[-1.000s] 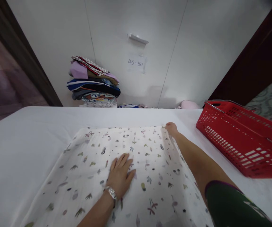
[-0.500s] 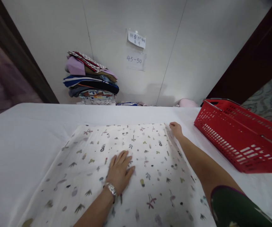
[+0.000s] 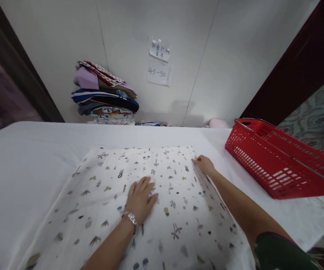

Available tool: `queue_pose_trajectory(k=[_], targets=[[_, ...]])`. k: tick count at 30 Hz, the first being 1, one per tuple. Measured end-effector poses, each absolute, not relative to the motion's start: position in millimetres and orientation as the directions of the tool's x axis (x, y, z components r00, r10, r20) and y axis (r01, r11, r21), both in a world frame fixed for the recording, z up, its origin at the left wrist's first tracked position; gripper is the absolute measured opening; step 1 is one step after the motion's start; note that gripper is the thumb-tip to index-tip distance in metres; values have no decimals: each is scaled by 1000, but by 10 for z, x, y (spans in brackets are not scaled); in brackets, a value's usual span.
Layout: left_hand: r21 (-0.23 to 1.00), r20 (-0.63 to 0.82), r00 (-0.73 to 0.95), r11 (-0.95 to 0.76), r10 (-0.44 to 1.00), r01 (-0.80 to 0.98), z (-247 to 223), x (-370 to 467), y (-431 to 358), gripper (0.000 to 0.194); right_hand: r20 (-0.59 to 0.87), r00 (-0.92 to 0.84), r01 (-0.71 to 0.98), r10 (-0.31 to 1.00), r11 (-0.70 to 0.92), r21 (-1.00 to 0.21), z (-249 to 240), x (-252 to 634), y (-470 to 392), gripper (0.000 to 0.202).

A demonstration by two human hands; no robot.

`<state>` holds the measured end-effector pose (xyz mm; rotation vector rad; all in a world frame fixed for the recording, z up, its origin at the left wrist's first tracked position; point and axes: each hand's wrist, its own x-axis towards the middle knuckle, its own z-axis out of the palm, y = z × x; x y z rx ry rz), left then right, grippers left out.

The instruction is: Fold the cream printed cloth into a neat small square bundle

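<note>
A white cloth [image 3: 150, 161] printed with small plants and shapes lies spread over the white-covered table [image 3: 52, 150]. Flat on its middle rests my left hand [image 3: 140, 200], fingers spread, with a silvery bracelet at the wrist. My right hand [image 3: 204, 165] pinches the cloth's right edge, a little below the far right corner. Along that side the fabric is slightly lifted and rumpled below my fingers. The near end of the cloth runs out of view at the bottom.
A red plastic basket [image 3: 252, 153] with metal handles stands on the table's right side. Behind the table, a pile of folded fabrics [image 3: 105, 93] rises at the left against the wall. Two paper notes [image 3: 159, 62] are stuck on the wall. A pink item [image 3: 218, 123] sits past the far edge.
My right hand has moved down along the cloth's right edge, away from the far corner, and now pinches it there. My left hand stays flat on the cloth. The view has shifted slightly.
</note>
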<state>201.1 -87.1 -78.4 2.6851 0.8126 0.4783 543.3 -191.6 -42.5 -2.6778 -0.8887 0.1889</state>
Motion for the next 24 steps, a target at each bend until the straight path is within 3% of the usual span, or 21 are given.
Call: queue_pose_trajectory(k=[14, 24], targets=[[365, 210, 788, -794, 579, 486, -772, 2015, -878, 41, -90, 788, 573, 609, -779, -252, -425, 5489, -1859, 13], [373, 177, 793, -785, 584, 495, -756, 2019, -873, 43, -107, 792, 547, 601, -776, -315, -426, 5571, -1979, 33]])
